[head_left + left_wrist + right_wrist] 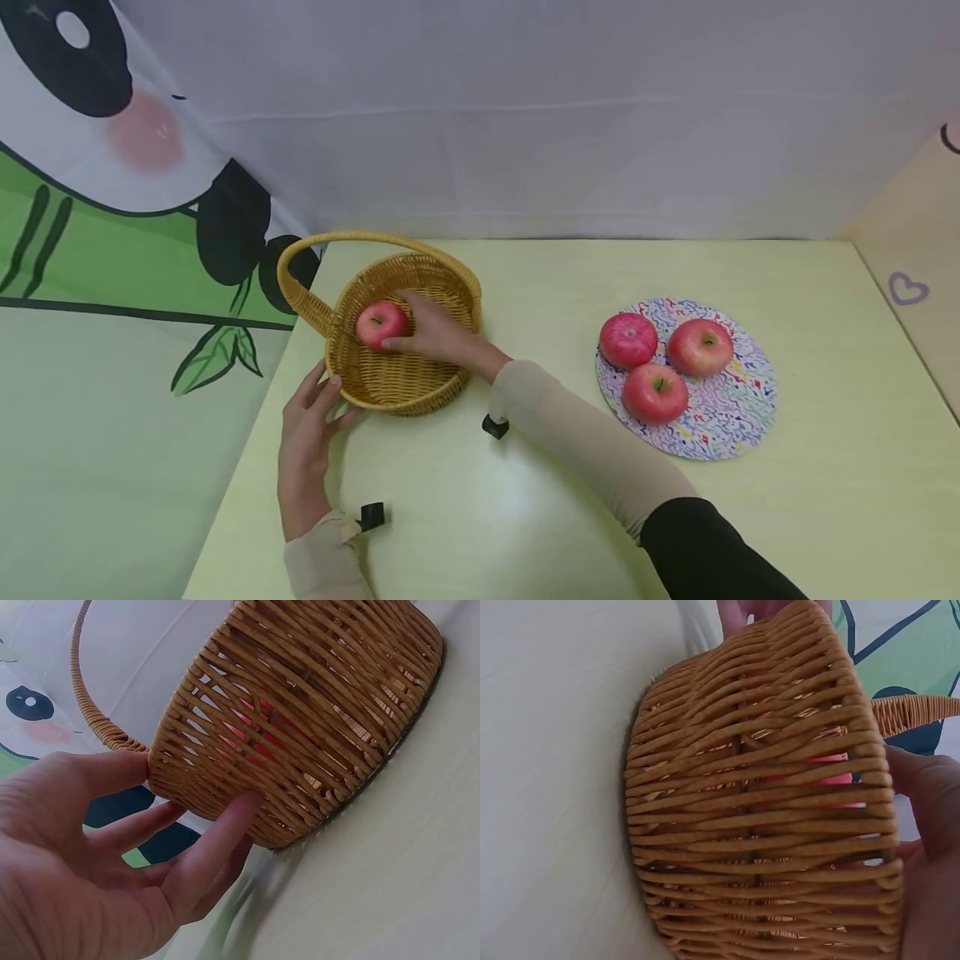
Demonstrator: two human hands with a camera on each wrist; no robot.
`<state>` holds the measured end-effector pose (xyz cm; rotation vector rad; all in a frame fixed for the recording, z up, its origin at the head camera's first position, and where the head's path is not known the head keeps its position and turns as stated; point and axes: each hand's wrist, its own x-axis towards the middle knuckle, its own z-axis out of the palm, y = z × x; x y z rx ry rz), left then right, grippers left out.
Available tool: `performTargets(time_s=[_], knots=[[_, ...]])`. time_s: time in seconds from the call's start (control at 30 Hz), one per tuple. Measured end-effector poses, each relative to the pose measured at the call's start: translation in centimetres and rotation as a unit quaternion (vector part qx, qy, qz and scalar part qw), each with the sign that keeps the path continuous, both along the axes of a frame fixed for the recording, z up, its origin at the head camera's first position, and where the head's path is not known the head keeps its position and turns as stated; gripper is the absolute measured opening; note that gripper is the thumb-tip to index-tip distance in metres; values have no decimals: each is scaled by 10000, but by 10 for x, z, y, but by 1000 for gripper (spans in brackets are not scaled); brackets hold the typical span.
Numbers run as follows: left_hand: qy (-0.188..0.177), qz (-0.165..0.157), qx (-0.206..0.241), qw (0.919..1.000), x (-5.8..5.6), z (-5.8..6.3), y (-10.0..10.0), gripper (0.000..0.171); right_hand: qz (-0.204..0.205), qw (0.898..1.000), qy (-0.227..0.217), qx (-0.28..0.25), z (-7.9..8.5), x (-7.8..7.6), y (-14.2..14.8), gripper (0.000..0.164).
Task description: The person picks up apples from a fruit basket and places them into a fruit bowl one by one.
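A wicker basket (397, 392) with a tall arched handle (360, 237) stands at the left part of the table, and one red apple (381, 326) lies inside it. My right hand (438, 333) reaches over the near right rim into the basket. Its thumb touches the apple's lower right side; the other fingers spread by its upper right, not wrapped round it. The right wrist view shows mostly the basket's wall (765, 795), with that hand partly hidden behind. My left hand (307, 442) touches the basket's outer near-left side with spread, fairly straight fingers (214, 851).
On the right, a round plate (723, 417) with a colourful squiggle pattern bears three red apples (656, 394). A pale cloth wall (555, 167) rises behind the table (525, 517). A printed cartoon cloth (97, 250) hangs at the left, and a panel (915, 233) borders the right edge.
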<state>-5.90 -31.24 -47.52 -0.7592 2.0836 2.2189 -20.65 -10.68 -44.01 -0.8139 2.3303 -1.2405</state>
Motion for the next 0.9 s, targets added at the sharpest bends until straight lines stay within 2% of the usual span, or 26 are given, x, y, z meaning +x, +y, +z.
performTargets(time_s=[0.33, 0.5, 0.9], knots=[[-98, 104, 21, 9999, 0, 2, -1, 57, 326, 9994, -38, 64, -10, -11, -18, 98], [-80, 41, 37, 10000, -2, 0, -1, 57, 294, 9996, -53, -7, -15, -14, -24, 99], [-108, 64, -26, 9999, 0, 1, -2, 57, 314, 9990, 98, 305, -20, -15, -34, 100]])
